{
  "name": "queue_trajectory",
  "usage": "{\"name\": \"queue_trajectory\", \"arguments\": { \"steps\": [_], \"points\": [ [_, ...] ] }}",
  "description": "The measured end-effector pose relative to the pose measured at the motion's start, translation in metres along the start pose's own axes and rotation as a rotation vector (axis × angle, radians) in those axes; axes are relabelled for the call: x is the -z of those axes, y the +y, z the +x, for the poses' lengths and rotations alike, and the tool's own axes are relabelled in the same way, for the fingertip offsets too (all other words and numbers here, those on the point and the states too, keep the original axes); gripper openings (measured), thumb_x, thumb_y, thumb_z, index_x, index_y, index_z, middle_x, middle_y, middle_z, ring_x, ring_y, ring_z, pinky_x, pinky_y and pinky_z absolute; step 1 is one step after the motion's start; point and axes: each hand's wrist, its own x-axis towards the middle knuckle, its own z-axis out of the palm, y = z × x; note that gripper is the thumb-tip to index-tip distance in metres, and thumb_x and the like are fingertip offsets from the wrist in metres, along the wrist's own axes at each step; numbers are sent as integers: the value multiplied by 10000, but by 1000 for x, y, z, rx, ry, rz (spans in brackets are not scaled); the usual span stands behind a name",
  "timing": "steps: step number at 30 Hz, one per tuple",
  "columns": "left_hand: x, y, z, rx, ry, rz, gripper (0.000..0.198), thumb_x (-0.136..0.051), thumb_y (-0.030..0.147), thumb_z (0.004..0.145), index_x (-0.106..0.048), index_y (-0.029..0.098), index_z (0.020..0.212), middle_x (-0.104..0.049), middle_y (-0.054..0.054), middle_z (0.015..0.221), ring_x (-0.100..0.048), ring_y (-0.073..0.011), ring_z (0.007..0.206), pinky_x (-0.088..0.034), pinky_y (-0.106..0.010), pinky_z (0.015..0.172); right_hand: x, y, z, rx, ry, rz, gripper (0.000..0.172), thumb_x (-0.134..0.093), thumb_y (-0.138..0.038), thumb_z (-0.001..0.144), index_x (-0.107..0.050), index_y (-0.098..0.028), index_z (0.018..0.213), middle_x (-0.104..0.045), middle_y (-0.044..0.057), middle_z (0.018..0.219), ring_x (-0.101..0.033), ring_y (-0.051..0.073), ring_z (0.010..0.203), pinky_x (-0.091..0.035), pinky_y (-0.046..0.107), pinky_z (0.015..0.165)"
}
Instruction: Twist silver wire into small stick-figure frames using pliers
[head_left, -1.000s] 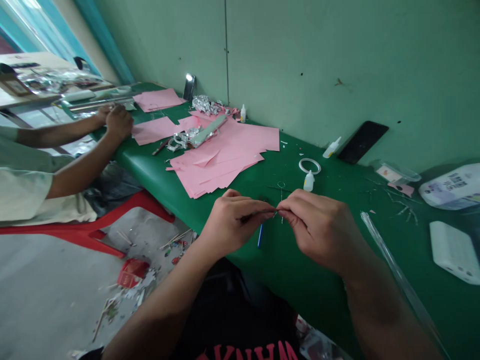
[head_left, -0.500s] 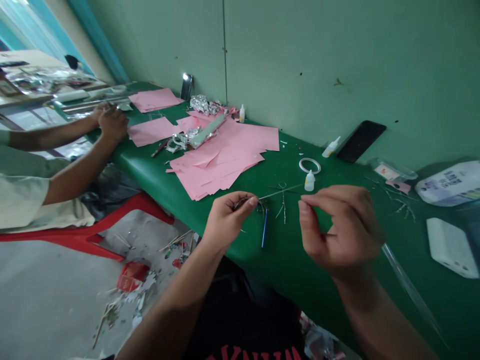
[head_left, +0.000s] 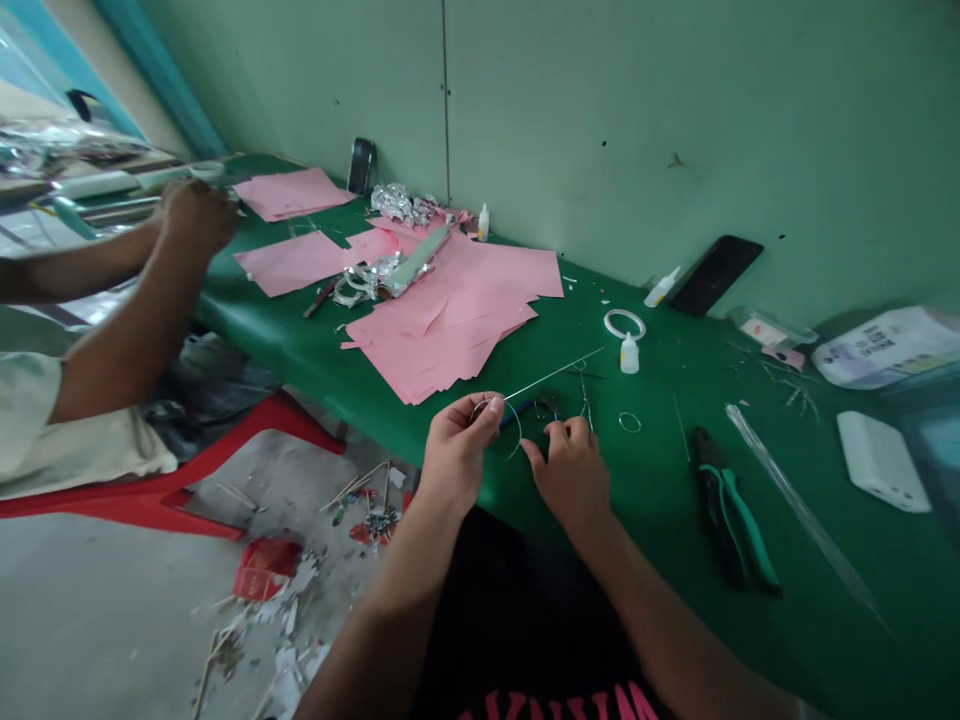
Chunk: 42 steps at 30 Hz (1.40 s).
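Thin silver wire (head_left: 551, 377) runs up from my left hand (head_left: 457, 450), its fingers pinched closed on a small bent loop (head_left: 486, 405) above the green table (head_left: 652, 500); my right hand (head_left: 570, 470) sits by a blue stick (head_left: 521, 412), fingers curled, grip unclear from here

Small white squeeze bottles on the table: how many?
3: one bottle upright behind the pink paper, one bottle beside the white ring, one bottle lying by the black phone. Paper may hide others.

A green table (head_left: 660, 500) is covered with pink paper (head_left: 450, 330); crumpled foil (head_left: 395, 203), a glue bottle (head_left: 629, 355), pliers (head_left: 731, 510) and a wire ring (head_left: 630, 422) are laid on it.
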Motion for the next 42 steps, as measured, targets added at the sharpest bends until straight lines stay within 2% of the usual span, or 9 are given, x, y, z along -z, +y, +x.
{"name": "queue_trajectory", "arguments": {
  "steps": [3, 7, 11, 15, 21, 29, 35, 38, 42],
  "points": [
    [12, -4, 3, -15, 40, 20, 275, -791, 354, 685, -677, 124, 782, -447, 40, 597, -360, -51, 527, -283, -204, 507, 6, 0, 6, 8, -61, -23, 179, -476, -135, 924, -609, -84, 1033, -523, 171, 1091, -589, 230, 911, -472, 323, 759],
    [24, -15, 9, 4, 102, 155, 312, -786, 387, 677, -678, 119, 793, -453, 39, 586, -342, -53, 511, -259, -205, 482, 17, 13, 5, 70, -151, -33, 321, -447, 86, 783, -638, -79, 981, -540, 153, 1058, -604, 182, 786, -467, 290, 684],
    [23, -28, 10, 75, 106, 210, 341, -791, 409, 651, -681, 104, 759, -438, 46, 529, -335, -53, 479, -253, -205, 459, 27, 16, -6, 102, -190, -40, 233, -474, -17, 845, -666, -124, 923, -554, 122, 1068, -611, 186, 814, -469, 292, 696],
    [13, -37, 4, 95, 100, 168, 319, -789, 398, 642, -669, 111, 712, -467, 45, 509, -385, -58, 475, -376, -215, 513, 23, -5, -13, -12, -136, -83, 259, -416, -202, 932, -662, -139, 979, -529, 153, 1140, -605, 258, 908, -463, 377, 723],
    [14, -34, 3, 134, 115, 128, 364, -813, 413, 590, -610, 111, 602, -468, 37, 473, -432, -61, 457, -429, -221, 506, 14, -29, -6, -135, -85, -162, 561, -385, -581, 914, -625, -97, 1064, -485, 219, 1202, -549, 357, 995, -447, 478, 742],
    [26, -5, 3, -15, 154, 155, 292, -803, 361, 648, -686, 120, 763, -452, 66, 521, -386, -44, 465, -527, -254, 573, 13, -33, -3, -122, -129, -99, 372, -544, -306, 819, -635, -55, 1079, -459, 230, 1266, -516, 386, 1057, -485, 506, 744],
    [21, 13, -6, 24, 40, 47, 258, -797, 335, 675, -670, 129, 760, -426, 68, 498, -385, -50, 461, -444, -206, 498, 15, 0, 0, -43, -165, 224, 201, -545, -87, 738, -686, -20, 865, -515, 279, 1209, -555, 377, 1063, -461, 512, 906],
    [16, 19, -13, 81, -18, -13, 256, -813, 325, 650, -664, 135, 733, -428, 65, 489, -385, -54, 455, -419, -205, 478, 26, 31, -7, 4, -213, 370, 191, -512, -154, 817, -698, -127, 787, -601, 172, 1198, -630, 275, 973, -526, 420, 847],
    [5, 20, -24, 185, -136, -17, 247, -812, 314, 655, -668, 126, 724, -437, 57, 498, -382, -55, 454, -422, -211, 467, 40, 48, -27, 18, -36, 1193, 206, -552, -288, 894, -686, -252, 1047, -530, 67, 1388, -643, 220, 997, -563, 379, 781]
  ]
}}
